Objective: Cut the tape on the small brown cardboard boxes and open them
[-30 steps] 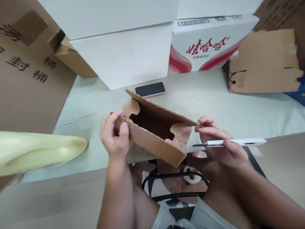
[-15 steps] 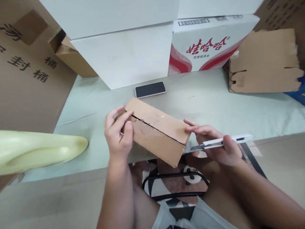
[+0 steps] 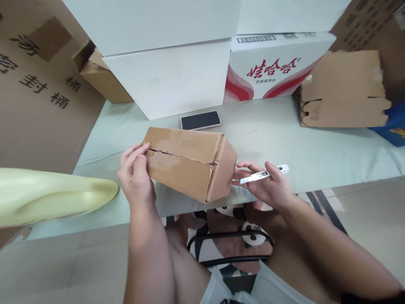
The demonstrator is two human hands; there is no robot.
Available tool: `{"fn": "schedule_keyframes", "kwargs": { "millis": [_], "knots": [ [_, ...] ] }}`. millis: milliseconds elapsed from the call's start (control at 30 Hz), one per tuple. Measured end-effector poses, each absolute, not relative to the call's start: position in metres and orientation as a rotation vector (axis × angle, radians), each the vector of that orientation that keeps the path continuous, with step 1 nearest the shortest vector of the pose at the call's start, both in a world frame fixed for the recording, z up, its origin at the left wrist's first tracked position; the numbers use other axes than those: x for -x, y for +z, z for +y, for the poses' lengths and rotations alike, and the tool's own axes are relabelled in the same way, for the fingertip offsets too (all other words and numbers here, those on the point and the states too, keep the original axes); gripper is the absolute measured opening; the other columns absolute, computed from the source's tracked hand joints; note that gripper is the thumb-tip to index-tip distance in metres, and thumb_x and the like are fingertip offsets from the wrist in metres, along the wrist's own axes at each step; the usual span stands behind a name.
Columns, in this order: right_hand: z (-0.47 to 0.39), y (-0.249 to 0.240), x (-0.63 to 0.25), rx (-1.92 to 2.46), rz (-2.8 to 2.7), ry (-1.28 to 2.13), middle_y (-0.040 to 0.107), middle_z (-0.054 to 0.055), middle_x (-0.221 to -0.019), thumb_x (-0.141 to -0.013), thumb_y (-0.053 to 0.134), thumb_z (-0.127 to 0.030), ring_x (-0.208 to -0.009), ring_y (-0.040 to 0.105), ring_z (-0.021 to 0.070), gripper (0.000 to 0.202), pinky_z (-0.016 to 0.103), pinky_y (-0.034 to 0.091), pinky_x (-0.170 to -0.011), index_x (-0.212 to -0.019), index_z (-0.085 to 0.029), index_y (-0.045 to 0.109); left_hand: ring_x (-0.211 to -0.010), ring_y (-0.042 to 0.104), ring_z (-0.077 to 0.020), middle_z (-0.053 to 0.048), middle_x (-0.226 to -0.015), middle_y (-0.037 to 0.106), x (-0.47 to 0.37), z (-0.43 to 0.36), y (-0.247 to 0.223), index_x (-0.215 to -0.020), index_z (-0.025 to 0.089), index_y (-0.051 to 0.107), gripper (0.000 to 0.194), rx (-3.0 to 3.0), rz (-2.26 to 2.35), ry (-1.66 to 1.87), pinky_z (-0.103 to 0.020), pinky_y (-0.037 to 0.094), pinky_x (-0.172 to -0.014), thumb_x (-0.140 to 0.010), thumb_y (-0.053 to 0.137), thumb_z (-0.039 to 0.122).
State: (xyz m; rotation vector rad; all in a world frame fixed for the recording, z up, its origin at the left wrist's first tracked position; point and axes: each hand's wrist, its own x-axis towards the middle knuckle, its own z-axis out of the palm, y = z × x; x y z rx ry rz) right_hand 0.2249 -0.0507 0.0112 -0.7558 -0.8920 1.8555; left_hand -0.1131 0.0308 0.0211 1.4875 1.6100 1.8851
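A small brown cardboard box (image 3: 186, 164) is tilted at the table's near edge, with a dark slit along the seam between its flaps. My left hand (image 3: 136, 173) grips its left end, thumb and fingers at the corner. My right hand (image 3: 268, 181) holds a white utility knife (image 3: 264, 174) under the thumb, its blade end pointing left. The fingertips of that hand are at the box's right end; whether they press on it I cannot tell. Behind the box a phone (image 3: 201, 120) lies with its dark screen up.
White cartons (image 3: 171, 76) and a red-and-white carton (image 3: 275, 67) stand along the back of the green-covered table (image 3: 332, 156). An opened cardboard box (image 3: 344, 93) stands at right, a large brown carton (image 3: 38, 105) at left. A pale yellow smooth object (image 3: 57, 196) juts in from the left.
The box has turned so that its right end face shows, and it has shifted left with my left hand. My right hand has moved left and up, with the knife now angled differently.
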Motion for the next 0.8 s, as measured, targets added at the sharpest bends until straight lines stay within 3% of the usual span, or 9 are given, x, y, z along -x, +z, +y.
{"fn": "schedule_keyframes", "kwargs": {
  "millis": [100,133,200,300,367,467,600,667,800],
  "knots": [
    [-0.054,0.017,-0.215,0.626,-0.856,1.784,0.08,0.004,-0.121,-0.093,0.047,-0.075,-0.12,0.071,0.029,0.055,0.054,0.05,-0.114,-0.121,-0.035,0.073,-0.126,0.064,-0.0267,-0.007,-0.127,0.076,0.103,0.022,0.029,-0.107,0.019,0.083,0.036,-1.359,1.672,1.728,-0.04,0.052,-0.106,-0.092,0.062,0.044],
    [-0.055,0.019,-0.213,0.604,-0.83,1.75,0.079,0.002,-0.123,-0.092,0.047,-0.075,-0.123,0.07,0.0291,0.054,0.055,0.047,-0.116,-0.121,-0.038,0.073,-0.118,0.066,-0.0253,-0.007,-0.126,0.077,0.099,0.018,0.032,-0.109,0.019,0.081,0.04,-1.207,1.668,1.594,-0.036,0.056,-0.09,-0.094,0.057,0.047],
    [-0.056,0.02,-0.211,0.596,-0.794,1.672,0.078,-0.002,-0.129,-0.091,0.048,-0.075,-0.131,0.065,0.0288,0.051,0.056,0.039,-0.124,-0.122,-0.043,0.073,-0.093,0.071,-0.0254,-0.01,-0.103,0.079,0.09,0.011,0.037,-0.107,0.016,0.078,0.058,-1.014,1.58,1.241,-0.033,0.054,-0.068,-0.095,0.045,0.062],
    [-0.057,0.018,-0.213,0.637,-0.812,1.563,0.076,-0.004,-0.138,-0.091,0.05,-0.074,-0.146,0.055,0.0281,0.051,0.055,0.022,-0.134,-0.126,-0.044,0.073,-0.069,0.067,-0.0234,-0.009,-0.077,0.074,0.082,0.003,0.041,-0.096,0.018,0.074,0.073,-1.035,1.434,0.788,-0.03,0.047,-0.055,-0.085,0.044,0.083],
    [-0.058,0.017,-0.215,0.648,-0.837,1.546,0.075,-0.004,-0.141,-0.09,0.05,-0.074,-0.152,0.05,0.0281,0.054,0.054,0.015,-0.136,-0.128,-0.043,0.073,-0.057,0.061,-0.0203,-0.006,-0.066,0.068,0.08,0.0,0.042,-0.087,0.02,0.069,0.075,-1.118,1.356,0.587,-0.03,0.042,-0.051,-0.079,0.047,0.092],
    [-0.058,0.017,-0.221,0.65,-0.896,1.571,0.076,-0.005,-0.138,-0.089,0.052,-0.077,-0.155,0.047,0.0289,0.054,0.056,0.014,-0.137,-0.125,-0.043,0.074,-0.048,0.052,-0.0166,-0.002,-0.054,0.058,0.08,-0.002,0.044,-0.075,0.022,0.06,0.075,-1.174,1.324,0.438,-0.029,0.036,-0.049,-0.076,0.047,0.096],
    [-0.055,0.019,-0.228,0.63,-0.902,1.605,0.08,-0.002,-0.13,-0.09,0.052,-0.076,-0.141,0.062,0.0308,0.052,0.058,0.022,-0.134,-0.12,-0.041,0.076,-0.043,0.039,-0.0128,0.003,-0.05,0.045,0.079,-0.001,0.045,-0.071,0.024,0.052,0.073,-1.088,1.354,0.396,-0.028,0.026,-0.043,-0.069,0.054,0.097],
    [-0.053,0.02,-0.23,0.607,-0.866,1.583,0.082,-0.002,-0.126,-0.091,0.051,-0.074,-0.137,0.065,0.0294,0.05,0.057,0.024,-0.133,-0.118,-0.04,0.077,-0.043,0.038,-0.0121,0.004,-0.052,0.045,0.079,0.0,0.044,-0.072,0.024,0.051,0.073,-1.077,1.311,0.346,-0.027,0.021,-0.043,-0.067,0.057,0.096],
    [-0.052,0.021,-0.229,0.648,-0.851,1.526,0.083,-0.002,-0.12,-0.089,0.056,-0.071,-0.151,0.053,0.0269,0.046,0.053,0.022,-0.135,-0.111,-0.037,0.078,-0.046,0.048,-0.0134,0.002,-0.058,0.053,0.08,0.002,0.041,-0.078,0.023,0.056,0.073,-1.12,1.302,0.263,-0.025,0.021,-0.044,-0.067,0.058,0.095]
  ]
}}
